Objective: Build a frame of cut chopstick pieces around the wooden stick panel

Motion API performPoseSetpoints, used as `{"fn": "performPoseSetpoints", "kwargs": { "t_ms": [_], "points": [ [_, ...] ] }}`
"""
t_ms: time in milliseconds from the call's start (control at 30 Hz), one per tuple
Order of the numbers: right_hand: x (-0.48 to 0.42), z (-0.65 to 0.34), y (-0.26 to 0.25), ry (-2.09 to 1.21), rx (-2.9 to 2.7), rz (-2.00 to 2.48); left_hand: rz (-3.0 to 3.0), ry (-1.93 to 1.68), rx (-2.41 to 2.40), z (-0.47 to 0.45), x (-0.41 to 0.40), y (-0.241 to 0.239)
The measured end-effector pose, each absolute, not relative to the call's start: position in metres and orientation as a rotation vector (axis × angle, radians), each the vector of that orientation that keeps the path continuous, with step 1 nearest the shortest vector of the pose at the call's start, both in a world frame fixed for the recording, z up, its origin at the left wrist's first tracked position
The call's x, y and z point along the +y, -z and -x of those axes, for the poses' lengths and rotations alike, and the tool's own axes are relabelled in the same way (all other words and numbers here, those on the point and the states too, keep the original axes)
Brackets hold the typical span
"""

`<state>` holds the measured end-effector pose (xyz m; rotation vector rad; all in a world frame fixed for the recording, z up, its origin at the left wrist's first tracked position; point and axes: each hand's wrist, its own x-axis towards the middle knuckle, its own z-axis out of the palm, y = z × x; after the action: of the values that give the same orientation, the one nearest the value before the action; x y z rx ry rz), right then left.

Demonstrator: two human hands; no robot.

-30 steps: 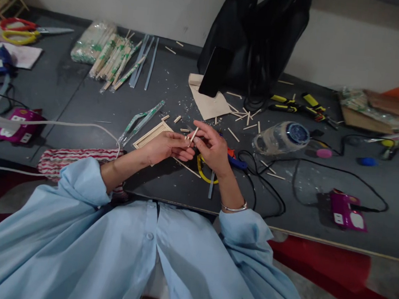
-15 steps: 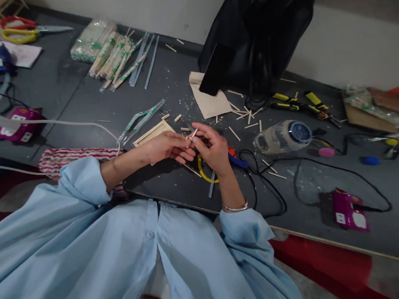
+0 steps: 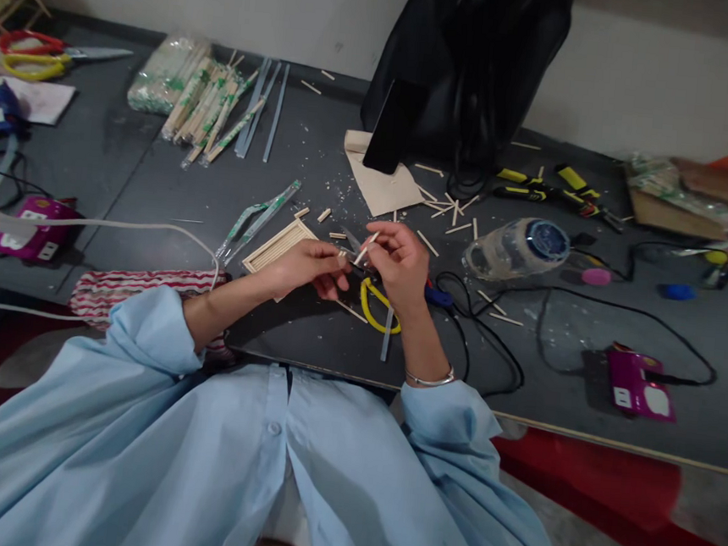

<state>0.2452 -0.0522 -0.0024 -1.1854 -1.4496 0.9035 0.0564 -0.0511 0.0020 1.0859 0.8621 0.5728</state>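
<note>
My left hand is closed in a pinch on a tiny pale piece, seemingly wooden, mostly covered by the fingertips. Between the thumb and fingers of my right hand is a short wooden stick, tilted up. Scissors with a yellow handle lie on the table below my right hand, their blade showing between the two hands. Just beyond my left hand rests a small rectangular frame of wooden sticks, partly hidden by that hand. Short wooden pieces lie past it.
Bundled wrapped sticks and clear glue sticks lie at the back left. A phone leans on a black bag. To the right are a plastic jar, pliers, black cables and a purple box.
My hands have moved apart, the right one slightly to the right with the stick. The scissors' blade now shows between them.
</note>
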Motion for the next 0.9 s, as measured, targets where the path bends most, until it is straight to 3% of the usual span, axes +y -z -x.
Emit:
{"fn": "performPoseSetpoints", "kwargs": {
  "t_ms": [167, 300, 767, 900],
  "points": [
    [-0.054, -0.244, 0.005, -0.731, -1.541, 1.203, -1.932, -0.659, 1.113, -0.061, -0.053, 0.005],
    [-0.061, -0.237, -0.001, -0.609, -1.693, 1.190, -2.122, -0.602, 1.136, -0.058, -0.051, 0.009],
    [-0.063, -0.234, -0.004, -0.640, -1.769, 1.209, -1.178, -0.750, 0.831, -0.059, -0.051, 0.000],
    [-0.053, -0.257, -0.008, -0.436, -1.691, 1.338, -1.077, -0.782, 0.832, -0.056, -0.049, 0.000]
  ]
}}
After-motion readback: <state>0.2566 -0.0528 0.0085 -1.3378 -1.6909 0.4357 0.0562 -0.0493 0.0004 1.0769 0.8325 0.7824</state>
